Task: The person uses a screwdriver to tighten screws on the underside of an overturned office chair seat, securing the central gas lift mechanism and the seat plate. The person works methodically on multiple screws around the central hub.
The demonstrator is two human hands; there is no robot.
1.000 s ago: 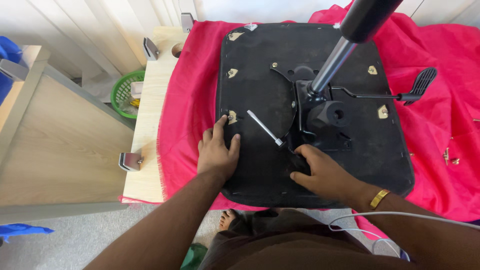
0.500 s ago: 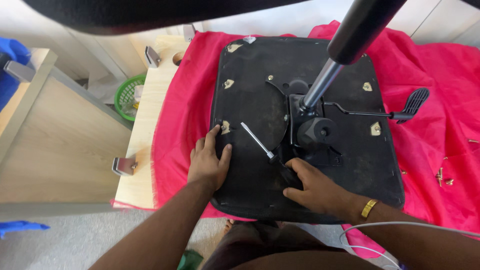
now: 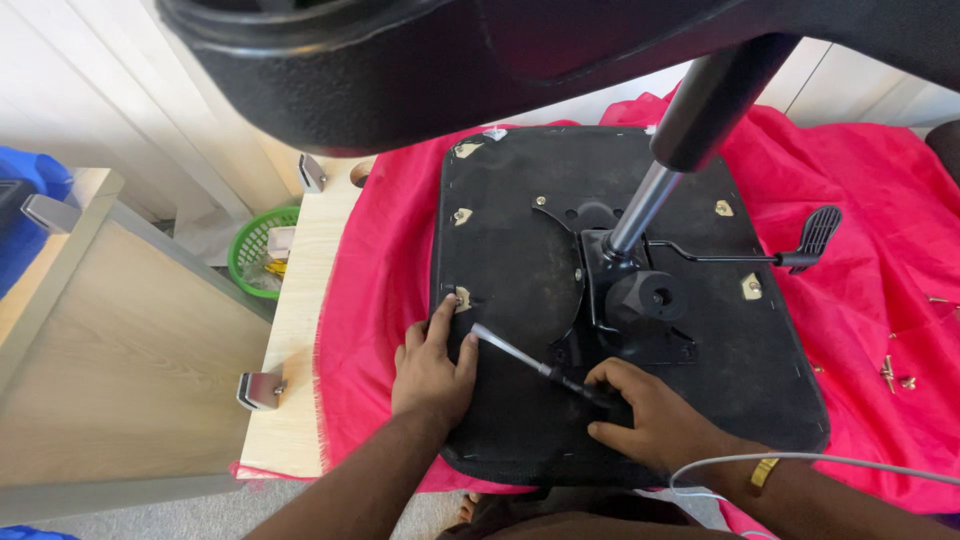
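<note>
Left hand (image 3: 432, 368) flat on the seat underside (image 3: 520, 420), steadying. Right hand (image 3: 645, 420) gripping the tool handle (image 3: 590, 392); best kept low, shaft (image 3: 510, 350) square.

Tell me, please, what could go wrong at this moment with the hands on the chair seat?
The right hand grips a screwdriver whose metal end lies close to the left hand; a slip might jab those fingers. The black seat base overhangs the table edge near the person, so pressing hard could tip it. Loose screws on the red cloth might roll away.
</note>
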